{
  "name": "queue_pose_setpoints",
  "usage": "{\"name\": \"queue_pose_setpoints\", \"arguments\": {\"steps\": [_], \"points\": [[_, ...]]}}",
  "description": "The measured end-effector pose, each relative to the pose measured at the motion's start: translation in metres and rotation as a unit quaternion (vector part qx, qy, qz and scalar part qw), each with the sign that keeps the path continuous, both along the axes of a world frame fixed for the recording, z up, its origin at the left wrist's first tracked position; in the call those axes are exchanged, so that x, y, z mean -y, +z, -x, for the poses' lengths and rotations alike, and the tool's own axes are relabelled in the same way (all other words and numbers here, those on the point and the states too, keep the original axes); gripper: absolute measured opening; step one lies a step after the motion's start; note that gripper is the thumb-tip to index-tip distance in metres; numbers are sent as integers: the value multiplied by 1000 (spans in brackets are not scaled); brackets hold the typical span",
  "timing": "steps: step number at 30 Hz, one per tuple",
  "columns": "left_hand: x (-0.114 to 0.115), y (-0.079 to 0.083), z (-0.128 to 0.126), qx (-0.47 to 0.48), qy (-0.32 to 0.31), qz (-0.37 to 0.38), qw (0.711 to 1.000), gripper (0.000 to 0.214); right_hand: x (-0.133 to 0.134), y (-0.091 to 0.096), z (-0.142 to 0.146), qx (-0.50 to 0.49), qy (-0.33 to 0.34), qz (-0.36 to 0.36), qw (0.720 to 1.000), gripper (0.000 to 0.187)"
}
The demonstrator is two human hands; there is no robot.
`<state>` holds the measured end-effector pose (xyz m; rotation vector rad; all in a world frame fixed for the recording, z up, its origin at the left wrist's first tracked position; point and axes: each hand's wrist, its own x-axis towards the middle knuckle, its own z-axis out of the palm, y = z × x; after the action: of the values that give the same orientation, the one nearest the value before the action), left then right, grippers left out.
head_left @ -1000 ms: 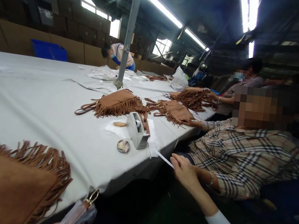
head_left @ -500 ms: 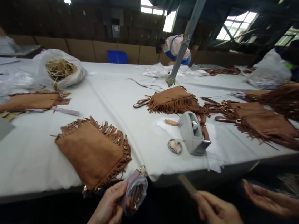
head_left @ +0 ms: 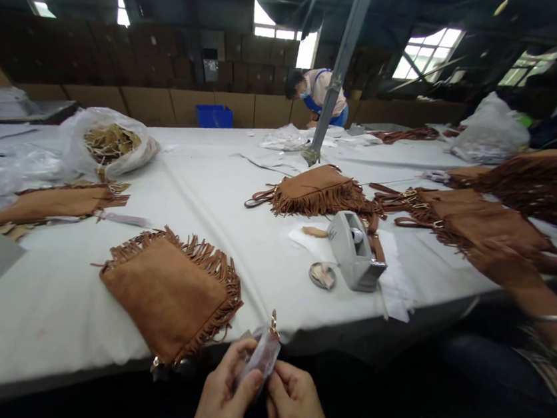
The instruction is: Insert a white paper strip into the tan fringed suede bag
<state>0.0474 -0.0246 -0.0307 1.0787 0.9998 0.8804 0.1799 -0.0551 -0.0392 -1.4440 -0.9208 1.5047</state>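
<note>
The left hand (head_left: 223,396) has a snug grip on the wrapped bundle (head_left: 266,354), up by the near edge of the bench (head_left: 272,262). The right hand (head_left: 297,404) curls against its other side — I can't tell if it pinches it. It should help to press the left thumb down firmly, so nothing slips loose — and let the gold clip (head_left: 273,322) poke out the top.

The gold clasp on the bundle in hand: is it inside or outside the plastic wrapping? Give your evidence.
Outside: the gold clasp sticks up bare beyond the top of the cloudy wrapping.
</note>
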Motion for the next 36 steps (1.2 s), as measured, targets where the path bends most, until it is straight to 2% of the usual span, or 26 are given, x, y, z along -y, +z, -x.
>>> {"name": "queue_pose_setpoints", "arguments": {"steps": [3, 6, 8, 11, 13, 16, 17, 19, 22, 23, 25, 26, 29, 31, 34, 36], "points": [[-4, 4, -4, -29, -31, -41, 998, 79, -5, -3, 1, -114, -45, -26, 992, 57], [-18, 17, -9, -15, -47, -49, 998, 91, -10, 5, -9, -196, -37, -38, 979, 48], [-33, 26, -17, 19, -80, -41, 996, 77, -18, 15, -19, -195, -37, -62, 978, 44], [-61, 35, -34, 52, -169, 16, 984, 47, -34, 28, -36, -135, -89, -84, 983, 48], [-80, 36, -48, 63, -198, 56, 976, 45, -45, 34, -48, -92, -138, -81, 983, 51], [-104, 36, -64, 84, -198, 79, 973, 44, -53, 39, -64, -82, -210, -114, 968, 49], [-109, 36, -68, 87, -200, 83, 972, 43, -52, 39, -69, -97, -214, -139, 962, 48], [-117, 37, -72, 84, -209, 86, 971, 43, -48, 39, -78, -144, -176, -189, 955, 47], [-120, 42, -76, 57, -225, 75, 970, 44, -41, 37, -89, -183, -92, -225, 953, 62], [-120, 44, -77, 42, -234, 71, 969, 45, -41, 36, -93, -161, -90, -230, 956, 63], [-119, 48, -81, 3, -253, 63, 965, 46, -42, 37, -100, -40, -127, -254, 958, 41], [-118, 49, -84, -18, -261, 60, 963, 47, -44, 39, -103, 44, -152, -273, 949, 31], [-112, 52, -95, -74, -276, 41, 957, 47, -52, 46, -113, 242, -179, -334, 893, 29], [-109, 53, -101, -100, -290, 14, 952, 48, -55, 49, -118, 277, -156, -353, 880, 25], [-106, 56, -105, -110, -330, -29, 937, 50, -57, 50, -121, 241, -145, -344, 896, 18], [-105, 59, -107, -97, -355, -36, 929, 50, -57, 48, -123, 209, -175, -320, 907, 13]]}}
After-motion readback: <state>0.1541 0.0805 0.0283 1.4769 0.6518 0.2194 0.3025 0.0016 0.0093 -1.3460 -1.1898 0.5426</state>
